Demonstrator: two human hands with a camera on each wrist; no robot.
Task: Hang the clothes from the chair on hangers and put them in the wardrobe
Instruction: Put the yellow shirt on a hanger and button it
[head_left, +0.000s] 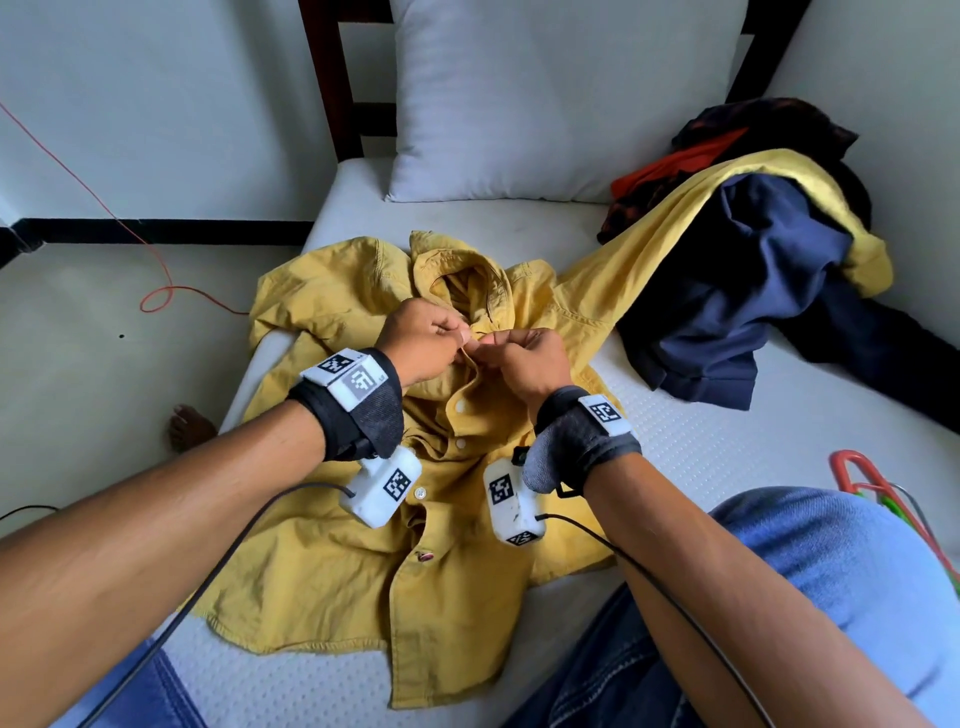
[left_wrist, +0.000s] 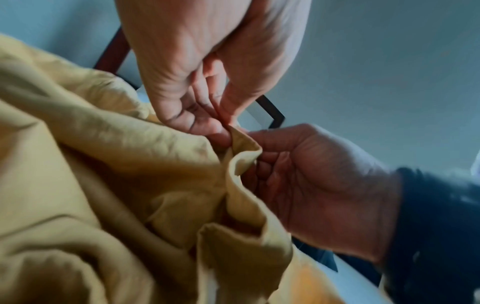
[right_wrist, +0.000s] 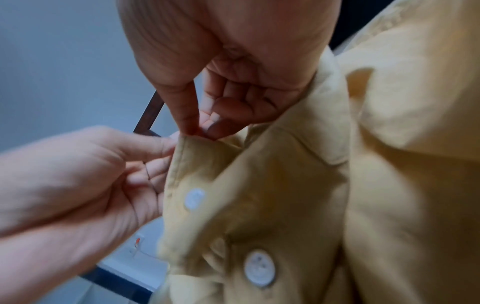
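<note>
Yellow shirt (head_left: 332, 566), crumpled cotton, pinched.

head overhead, wrists close, sharing shirt (head_left: 363, 571)

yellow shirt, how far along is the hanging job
Early. The yellow shirt lies spread on the bed, lower buttons fastened. In hand: left hand and right hand pinch its placket just below the collar. Left: the hangers lie unused, and the pile of clothes waits.
</note>
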